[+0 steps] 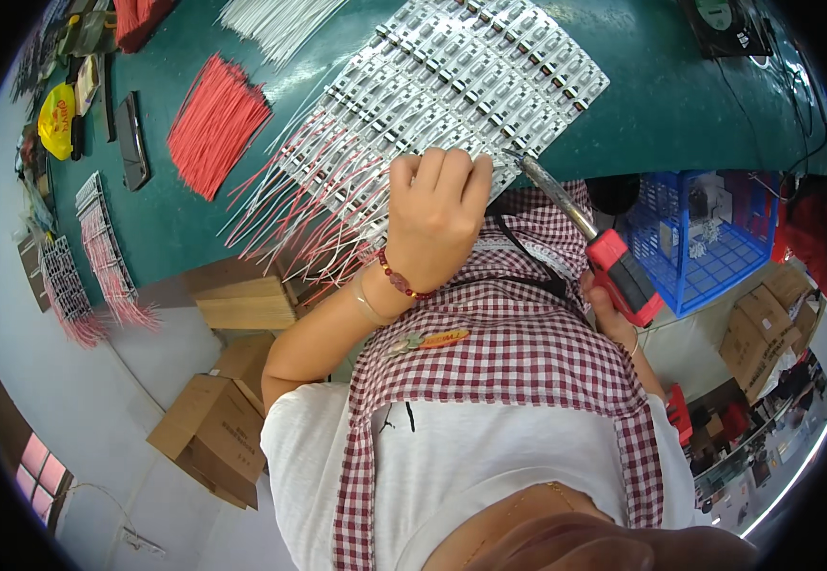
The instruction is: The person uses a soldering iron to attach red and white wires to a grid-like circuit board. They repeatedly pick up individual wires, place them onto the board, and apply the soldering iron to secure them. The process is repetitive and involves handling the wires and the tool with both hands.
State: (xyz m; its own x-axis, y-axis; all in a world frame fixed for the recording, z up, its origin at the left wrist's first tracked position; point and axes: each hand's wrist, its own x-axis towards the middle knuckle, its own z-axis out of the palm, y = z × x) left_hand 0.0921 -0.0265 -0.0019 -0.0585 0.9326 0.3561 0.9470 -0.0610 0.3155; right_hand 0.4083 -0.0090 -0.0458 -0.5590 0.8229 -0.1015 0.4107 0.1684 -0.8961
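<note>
Apparently, I am soldering wires onto the panel (pixel 470 81), which is lying aslant at the near edge of the green bench (pixel 651 133), red and white leads (pixel 313 209) trailing from its left end. My left hand (pixel 437 214) is covering part of the panel, fingers curling down; the hand itself is hiding the fingertips, so I cannot tell whether they are pinching a lead. My right hand (pixel 609 309) is gripping the handle of the iron (pixel 613 262), its tip pointing at the panel just beside my left fingers; whether it is touching, I cannot tell. Spare red wires (pixel 215 124) are lying to the left. In my judgement, the next move is calling for a steady lead, a brief touch of heat, and fingers clear of the tip.
</note>
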